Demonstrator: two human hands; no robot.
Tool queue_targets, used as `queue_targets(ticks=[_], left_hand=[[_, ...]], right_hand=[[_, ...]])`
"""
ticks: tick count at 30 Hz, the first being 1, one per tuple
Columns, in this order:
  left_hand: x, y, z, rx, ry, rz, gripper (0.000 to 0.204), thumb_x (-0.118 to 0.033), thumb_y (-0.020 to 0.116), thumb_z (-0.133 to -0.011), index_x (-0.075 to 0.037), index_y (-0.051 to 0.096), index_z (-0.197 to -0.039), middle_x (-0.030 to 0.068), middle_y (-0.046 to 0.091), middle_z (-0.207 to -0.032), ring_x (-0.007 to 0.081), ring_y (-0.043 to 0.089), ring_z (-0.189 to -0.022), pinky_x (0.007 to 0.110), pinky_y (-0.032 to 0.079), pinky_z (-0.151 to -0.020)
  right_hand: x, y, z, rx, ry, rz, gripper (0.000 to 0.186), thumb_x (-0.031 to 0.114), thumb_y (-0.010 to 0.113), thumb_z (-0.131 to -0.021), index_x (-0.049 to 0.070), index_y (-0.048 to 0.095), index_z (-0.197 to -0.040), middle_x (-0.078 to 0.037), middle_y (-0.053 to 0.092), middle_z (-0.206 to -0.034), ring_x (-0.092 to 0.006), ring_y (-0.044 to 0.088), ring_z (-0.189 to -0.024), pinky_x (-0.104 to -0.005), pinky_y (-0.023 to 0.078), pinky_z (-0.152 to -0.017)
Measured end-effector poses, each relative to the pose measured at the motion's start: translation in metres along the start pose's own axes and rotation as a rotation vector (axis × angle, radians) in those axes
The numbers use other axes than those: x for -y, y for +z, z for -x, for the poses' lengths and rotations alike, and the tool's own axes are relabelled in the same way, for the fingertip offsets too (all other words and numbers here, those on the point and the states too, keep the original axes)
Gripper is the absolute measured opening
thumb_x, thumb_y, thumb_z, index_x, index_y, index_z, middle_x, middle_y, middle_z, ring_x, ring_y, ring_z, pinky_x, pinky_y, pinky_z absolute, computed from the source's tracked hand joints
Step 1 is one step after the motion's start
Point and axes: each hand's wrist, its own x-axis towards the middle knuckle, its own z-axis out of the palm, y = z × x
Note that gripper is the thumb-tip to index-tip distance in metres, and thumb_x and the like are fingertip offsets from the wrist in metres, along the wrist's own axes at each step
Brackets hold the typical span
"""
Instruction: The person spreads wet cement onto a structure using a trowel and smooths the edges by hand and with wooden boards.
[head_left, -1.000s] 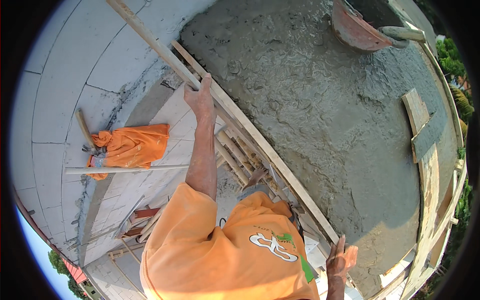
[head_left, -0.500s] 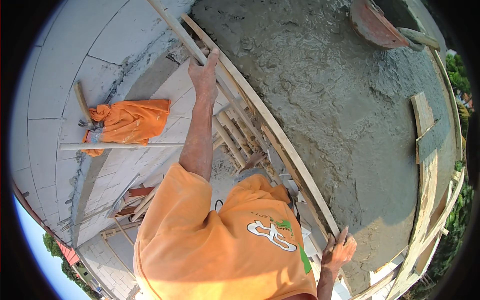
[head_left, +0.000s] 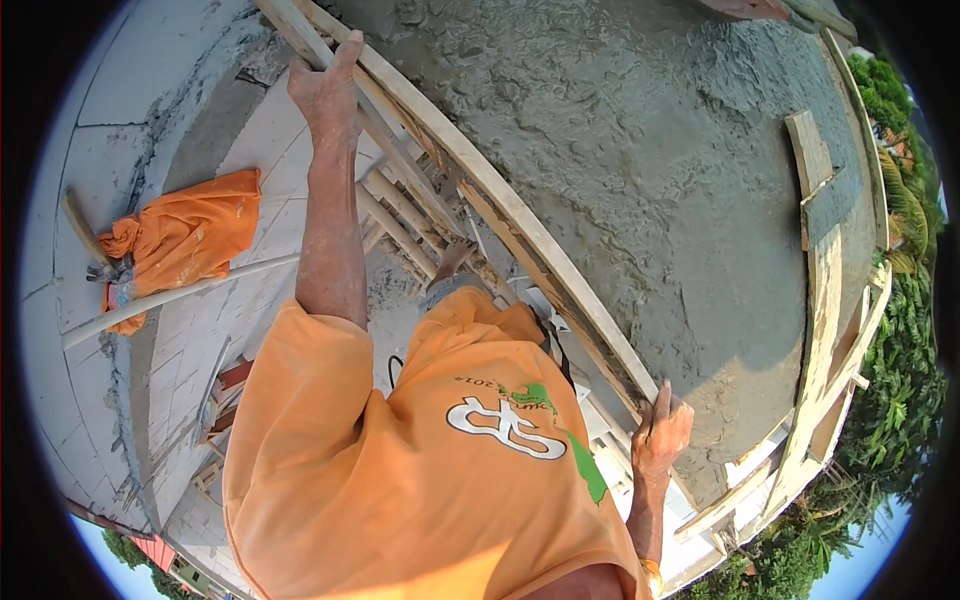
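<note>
A long pale wooden strip [head_left: 530, 225] slants along the near edge of a wet grey concrete surface [head_left: 620, 190]. My left hand [head_left: 325, 95] is closed around a second wooden strip [head_left: 295, 30] beside it, at the upper left, with a fingertip reaching the long strip. My right hand [head_left: 662, 435] grips the long strip's lower end with fingers bent over it; its palm side is hidden. Rough, ridged concrete lies on the far side, smoother toward the right.
A reddish basin [head_left: 745, 8] sits at the top edge. At right, a board [head_left: 825, 290] carries a mortar-coated flat piece [head_left: 835, 208]. An orange cloth [head_left: 195, 225] and a hammer [head_left: 85, 230] rest by a white pipe [head_left: 200, 297]. Poles [head_left: 405, 215] stand below.
The view has shifted, so most things sit farther left and higher. My right fingers, straighter before, now curl more over the strip's end. My left hand keeps its grip.
</note>
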Motion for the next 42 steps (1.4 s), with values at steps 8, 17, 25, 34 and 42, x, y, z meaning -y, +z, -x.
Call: queue_targets(ticks=[8,17,25,34,42], left_hand=[[0.001,-0.002,-0.003,-0.047,0.042,0.049,0.044,-0.013,0.084,-0.075,0.004,0.06,-0.107,0.01,0.064,-0.098,0.0164,0.062,-0.084,0.03,0.05,-0.078],[-0.008,0.012,0.005,0.018,-0.053,0.132,0.042,-0.009,0.08,-0.079,0.006,0.057,-0.11,0.0121,0.062,-0.102,0.0195,0.062,-0.086,0.034,0.054,-0.077],[0.01,-0.006,-0.006,-0.006,-0.223,-0.096,0.059,-0.021,0.081,-0.08,0.006,0.055,-0.125,0.0162,0.062,-0.112,0.025,0.064,-0.094,0.039,0.061,-0.076],[-0.04,-0.022,-0.01,-0.002,-0.063,-0.219,0.05,-0.028,0.079,-0.082,0.013,0.063,-0.107,0.0181,0.066,-0.109,0.0225,0.065,-0.095,0.034,0.057,-0.083],[-0.199,-0.051,0.025,0.197,0.144,-0.178,0.056,-0.038,0.05,-0.099,0.012,0.048,-0.125,0.0295,0.055,-0.13,0.0323,0.065,-0.108,0.031,0.057,-0.073]], right_hand=[[-0.001,0.0,0.001,-0.001,-0.007,-0.011,0.048,-0.005,0.069,-0.08,-0.003,0.056,-0.127,-0.02,0.058,-0.091,-0.0344,0.056,-0.076,-0.0441,0.047,-0.067],[-0.011,-0.002,0.008,-0.013,-0.005,-0.016,0.054,0.002,0.072,-0.076,0.0,0.057,-0.127,-0.016,0.058,-0.089,-0.032,0.056,-0.077,-0.0424,0.045,-0.066],[-0.009,0.003,0.023,-0.065,0.091,0.138,0.067,0.022,0.074,-0.078,0.007,0.051,-0.139,-0.011,0.057,-0.099,-0.0291,0.056,-0.095,-0.0423,0.046,-0.08],[-0.003,-0.018,0.053,-0.415,0.465,0.113,0.056,0.031,0.071,-0.087,0.003,0.055,-0.133,-0.014,0.057,-0.11,-0.0308,0.057,-0.099,-0.0424,0.047,-0.082],[0.01,-0.029,0.014,-0.667,0.585,-0.166,0.045,0.028,0.048,-0.102,-0.004,0.051,-0.133,-0.017,0.061,-0.106,-0.0276,0.059,-0.097,-0.0394,0.048,-0.086]])
